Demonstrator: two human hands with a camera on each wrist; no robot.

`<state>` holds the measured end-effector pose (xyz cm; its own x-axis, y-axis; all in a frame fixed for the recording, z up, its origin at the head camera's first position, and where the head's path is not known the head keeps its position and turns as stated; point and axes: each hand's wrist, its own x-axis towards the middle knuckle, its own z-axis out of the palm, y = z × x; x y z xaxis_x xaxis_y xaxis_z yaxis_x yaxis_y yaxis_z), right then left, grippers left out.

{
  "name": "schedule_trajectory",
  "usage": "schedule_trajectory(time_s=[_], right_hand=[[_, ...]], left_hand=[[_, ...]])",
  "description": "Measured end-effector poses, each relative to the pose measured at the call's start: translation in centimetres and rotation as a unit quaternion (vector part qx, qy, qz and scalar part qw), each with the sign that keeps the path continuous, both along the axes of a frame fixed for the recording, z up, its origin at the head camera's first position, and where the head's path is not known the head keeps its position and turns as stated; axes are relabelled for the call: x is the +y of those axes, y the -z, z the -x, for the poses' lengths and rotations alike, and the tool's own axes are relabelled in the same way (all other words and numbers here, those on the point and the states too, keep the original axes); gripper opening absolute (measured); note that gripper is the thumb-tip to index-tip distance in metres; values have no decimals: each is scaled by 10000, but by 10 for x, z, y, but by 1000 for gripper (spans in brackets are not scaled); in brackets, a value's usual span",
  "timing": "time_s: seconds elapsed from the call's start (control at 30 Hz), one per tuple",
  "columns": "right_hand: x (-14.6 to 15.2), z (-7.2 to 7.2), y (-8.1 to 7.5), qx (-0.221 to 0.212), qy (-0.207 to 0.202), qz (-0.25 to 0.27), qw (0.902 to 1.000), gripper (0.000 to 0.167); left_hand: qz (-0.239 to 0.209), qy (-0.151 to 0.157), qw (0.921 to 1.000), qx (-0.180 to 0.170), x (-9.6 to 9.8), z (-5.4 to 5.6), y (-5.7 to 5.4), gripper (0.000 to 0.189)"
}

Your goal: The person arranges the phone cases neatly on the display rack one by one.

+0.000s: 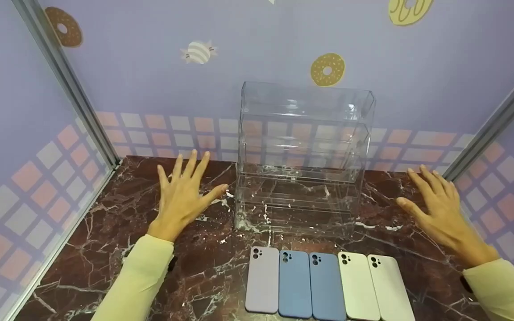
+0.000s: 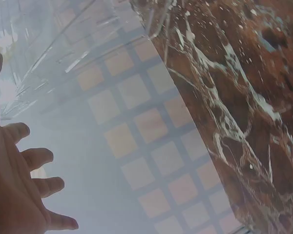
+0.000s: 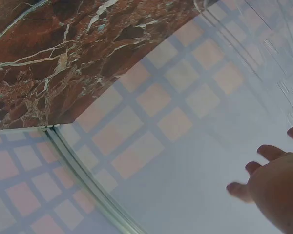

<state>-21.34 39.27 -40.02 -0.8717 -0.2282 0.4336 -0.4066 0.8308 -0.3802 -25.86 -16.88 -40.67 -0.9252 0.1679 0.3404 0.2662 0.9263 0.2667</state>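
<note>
My left hand is spread with straight fingers to the left of a clear tiered plastic rack, apart from it. On the rack's other side my right hand has its fingers extended too, and it holds nothing. In front of the rack several phone cases lie in a row, camera cutouts at the far end: a lilac case, a blue case, a second blue case, a pale cream case and a whitish case. Both wrist views show spread fingers with nothing between them.
Everything stands on a dark red marbled tabletop. A lilac back wall with checks and sweets rises close behind the rack. Side panels meet it at metal corner posts, the left post and the right post.
</note>
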Motion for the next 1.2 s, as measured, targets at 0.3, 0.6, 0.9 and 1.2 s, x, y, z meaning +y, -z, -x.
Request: schedule_trajectory(time_s=[0.3,0.6,0.9,1.2], right_hand=[[5,-11,-12,-203,-221,669,9973,65],[9,-23,-14,-1234,-162,865,9885,55],[8,-29,-4,-1587,-466,1202,9789,41],[13,-28,22,-1632,-570,1716,9699,43]], left_hand=[[-1214,301,9917,298,10,6,2,85],[-2550,406,9660,110,27,19,16,80],[-4012,651,9135,209,43,34,34,66],[-4476,664,8918,-3,60,41,43,62]])
